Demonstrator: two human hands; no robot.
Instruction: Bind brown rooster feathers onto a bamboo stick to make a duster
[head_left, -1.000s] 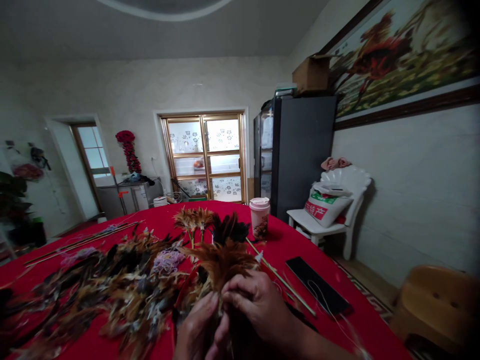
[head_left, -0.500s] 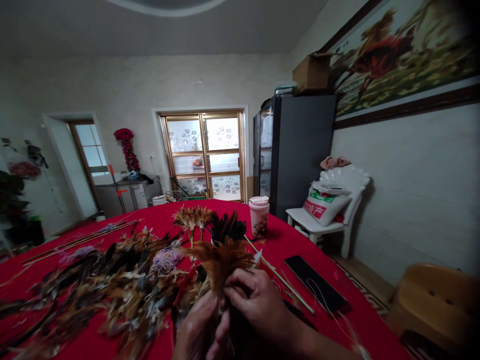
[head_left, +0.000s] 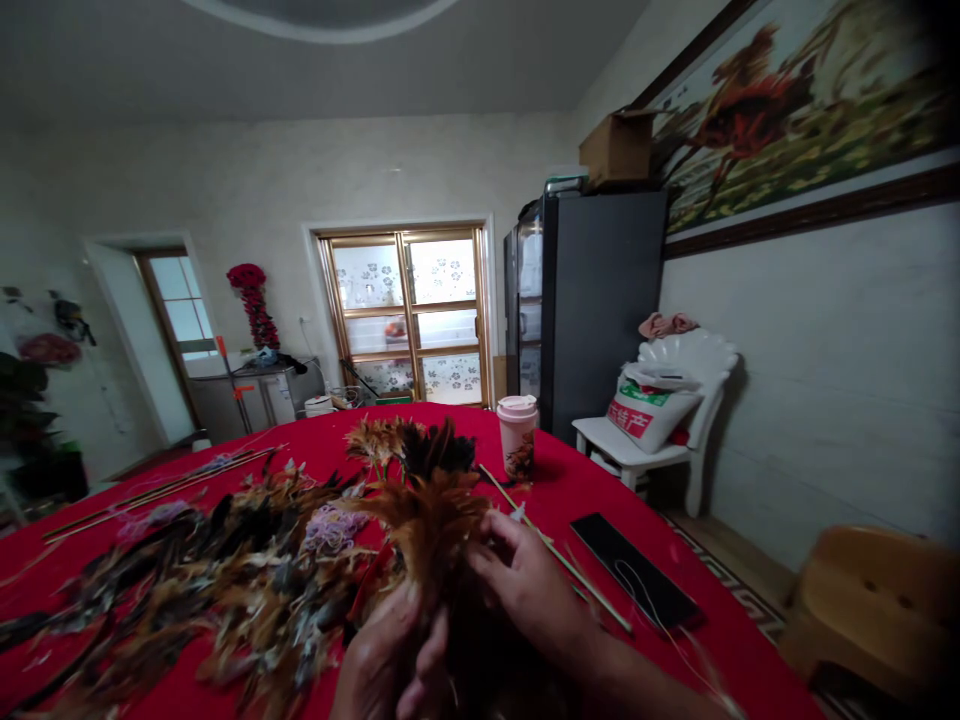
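Both my hands are low at the front of the red table. My left hand [head_left: 379, 650] grips the lower part of a bunch of brown feathers [head_left: 427, 530], whose dark base is partly hidden by my fingers. My right hand [head_left: 529, 600] lies against the bunch's right side, its fingers spread. A thin bamboo stick [head_left: 559, 555] passes just beyond those fingers. To the left sprawls a large heap of loose brown and black feathers [head_left: 225, 570], with a tangle of lilac thread [head_left: 331, 530] on it.
The red-covered round table [head_left: 712, 650] also holds small feather tufts on sticks [head_left: 375, 445], a pink-lidded cup [head_left: 517, 435], a black phone [head_left: 634, 570] and long sticks [head_left: 161, 490]. Behind stand a dark refrigerator [head_left: 604, 300] and a white chair [head_left: 675, 450]; a wooden chair [head_left: 870, 600] is at right.
My right hand has eased rightward and its fingers have spread. The feather bunch now leans a little further left, and the view has shifted slightly.
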